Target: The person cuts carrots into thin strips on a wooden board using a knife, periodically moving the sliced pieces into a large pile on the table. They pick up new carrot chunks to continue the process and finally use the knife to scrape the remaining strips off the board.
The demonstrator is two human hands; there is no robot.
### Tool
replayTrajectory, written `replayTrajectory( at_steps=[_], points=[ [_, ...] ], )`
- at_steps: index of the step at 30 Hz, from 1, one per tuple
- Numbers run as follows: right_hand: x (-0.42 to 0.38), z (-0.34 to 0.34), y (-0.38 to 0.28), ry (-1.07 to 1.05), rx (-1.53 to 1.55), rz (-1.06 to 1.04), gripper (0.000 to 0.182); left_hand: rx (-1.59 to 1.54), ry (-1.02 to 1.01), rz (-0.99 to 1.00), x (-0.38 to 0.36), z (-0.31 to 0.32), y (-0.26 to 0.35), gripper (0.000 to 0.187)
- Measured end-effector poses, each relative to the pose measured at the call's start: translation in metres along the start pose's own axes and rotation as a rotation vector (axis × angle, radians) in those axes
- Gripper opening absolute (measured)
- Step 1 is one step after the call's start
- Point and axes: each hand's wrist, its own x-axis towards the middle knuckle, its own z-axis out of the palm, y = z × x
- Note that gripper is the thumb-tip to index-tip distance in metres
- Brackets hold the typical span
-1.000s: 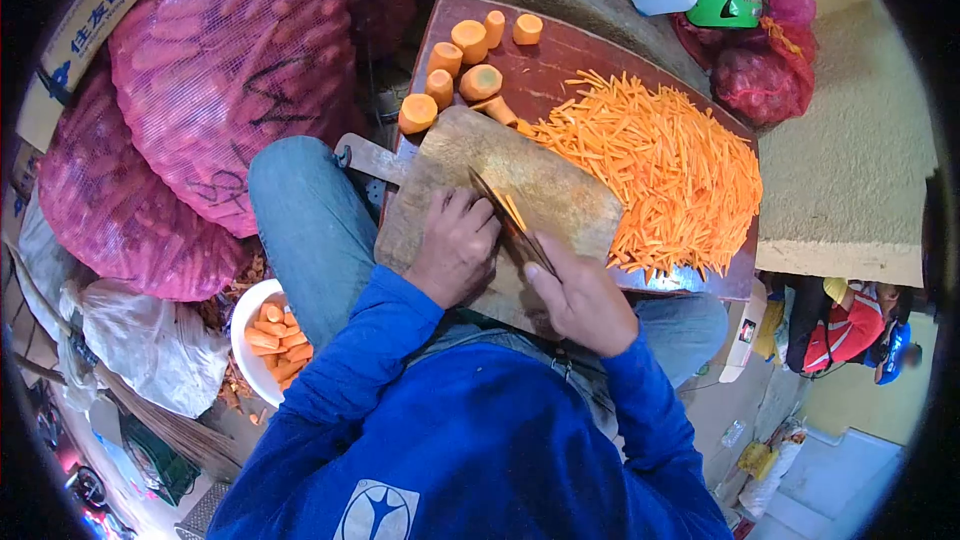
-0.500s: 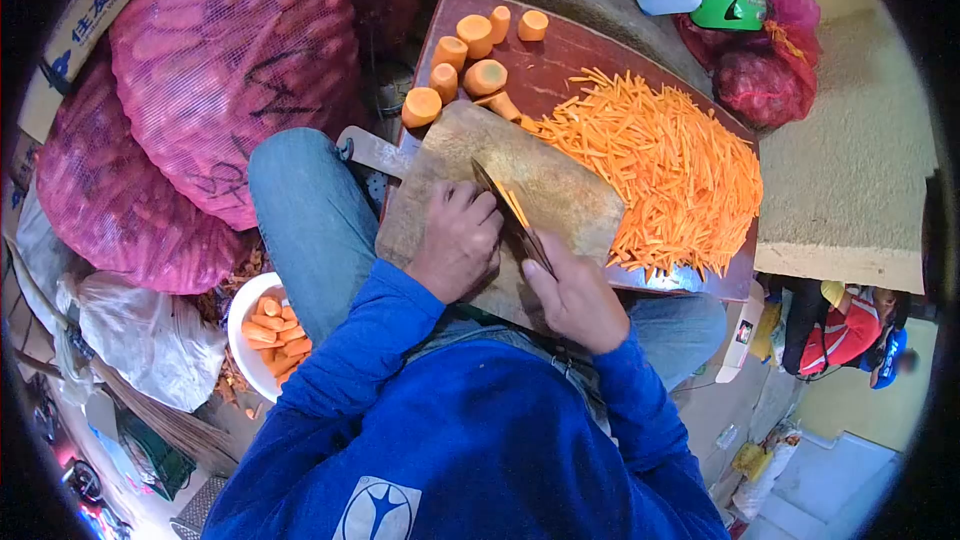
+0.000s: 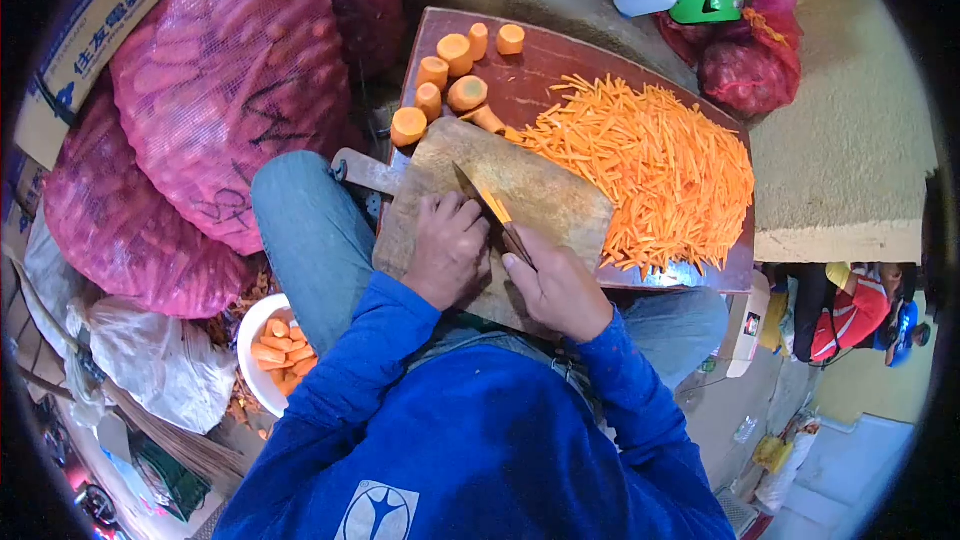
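My right hand (image 3: 560,285) grips the handle of a knife (image 3: 468,183), its blade slanting up and left across a worn wooden cutting board (image 3: 420,202). A few carrot sticks (image 3: 496,206) lie along the blade's right side. Just left of the knife, my left hand (image 3: 450,245) rests on the board with fingers curled and pressed down; whatever is under them is hidden. Beyond the board, a large heap of carrot sticks (image 3: 660,175) covers the right of a dark red tabletop (image 3: 540,55). Several peeled carrot chunks (image 3: 455,55) stand at its far left.
A flat metal handle (image 3: 365,170) sticks out from under the board's left edge. Big pink mesh sacks (image 3: 235,90) stand at the left, above a white bowl (image 3: 250,350) of peeled carrots (image 3: 285,350). At the right are a concrete ledge (image 3: 840,140) and another person (image 3: 850,320).
The whole view has shifted slightly. The knife stays against the board beside my left hand, with the carrot sticks still along its blade. Both hands keep nearly the same pose.
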Motion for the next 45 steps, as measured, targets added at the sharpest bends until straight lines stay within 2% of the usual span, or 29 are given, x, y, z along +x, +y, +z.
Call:
replayTrajectory(
  at_steps=[2, 4, 5, 7, 8, 10, 12, 16, 17, 18, 20, 23, 25, 26, 29, 30, 32, 34, 38, 40, 45],
  points=[
    [0.002, -0.001, 0.005, -0.002, 0.018, 0.009, 0.038, -0.006, 0.017, -0.015, 0.002, 0.001, -0.001, 0.020],
    [-0.002, -0.005, 0.005, 0.182, 0.205, -0.130, 0.040, -0.105, 0.102, -0.077, 0.003, 0.001, -0.001, 0.013],
    [-0.010, -0.012, 0.004, 0.161, 0.242, 0.013, 0.041, -0.097, 0.105, -0.081, 0.001, 0.000, -0.002, 0.013],
    [-0.017, -0.020, 0.005, 0.149, 0.250, 0.012, 0.041, -0.244, 0.178, -0.202, 0.005, -0.004, 0.000, 0.007],
    [-0.019, -0.023, 0.006, 0.148, 0.254, 0.011, 0.041, -0.239, 0.181, -0.189, 0.007, -0.003, 0.001, 0.007],
    [-0.027, -0.021, 0.007, 0.138, 0.177, 0.033, 0.038, -0.356, 0.350, -0.274, 0.011, -0.003, 0.003, 0.006],
    [-0.034, -0.019, 0.004, -0.020, 0.337, 0.052, 0.038, -0.356, 0.347, -0.317, 0.013, -0.010, 0.001, 0.006],
    [-0.030, -0.023, 0.023, -0.172, 0.331, 0.096, 0.036, -0.386, 0.294, -0.469, 0.007, -0.012, -0.005, 0.005],
    [-0.027, -0.020, 0.038, -0.044, 0.286, -0.024, 0.034, -0.360, 0.276, -0.433, 0.007, -0.011, -0.004, 0.007],
    [-0.021, -0.026, 0.050, -0.029, 0.290, -0.031, 0.034, -0.356, 0.274, -0.417, 0.009, -0.011, -0.004, 0.007],
    [-0.001, -0.049, 0.071, 0.030, 0.228, -0.122, 0.026, -0.243, 0.257, -0.242, 0.011, -0.009, -0.003, 0.008],
    [0.020, -0.089, 0.086, 0.080, 0.324, -0.011, 0.027, -0.224, 0.200, -0.237, 0.013, -0.010, 0.000, 0.009],
    [0.030, -0.108, 0.104, 0.131, 0.102, 0.030, 0.028, -0.203, 0.173, -0.239, 0.012, -0.010, 0.001, 0.009],
    [0.027, -0.112, 0.108, 0.141, 0.112, 0.031, 0.028, -0.198, 0.170, -0.246, 0.013, -0.010, 0.003, 0.009],
    [0.019, -0.124, 0.112, 0.368, 0.156, -0.039, 0.029, -0.178, 0.142, -0.243, 0.017, -0.009, 0.005, 0.009],
    [0.016, -0.123, 0.113, 0.377, 0.176, -0.035, 0.029, -0.173, 0.120, -0.238, 0.017, -0.009, 0.006, 0.009],
    [0.010, -0.121, 0.113, 0.566, 0.180, -0.071, 0.030, -0.121, 0.085, -0.209, 0.019, -0.009, 0.006, 0.009],
    [0.005, -0.119, 0.112, 0.628, 0.183, -0.118, 0.032, -0.075, 0.060, -0.179, 0.026, -0.010, 0.009, 0.009],
    [-0.007, -0.117, 0.107, 0.537, 0.139, -0.121, 0.037, -0.073, -0.024, -0.229, 0.040, -0.006, 0.010, 0.009],
    [-0.008, -0.112, 0.103, 0.439, -0.001, -0.167, 0.040, -0.100, -0.046, -0.244, 0.051, -0.001, 0.007, 0.012],
    [-0.014, -0.107, 0.091, 0.165, 0.029, -0.189, 0.028, -0.160, 0.027, -0.150, 0.089, 0.015, -0.017, 0.021]
  ],
)
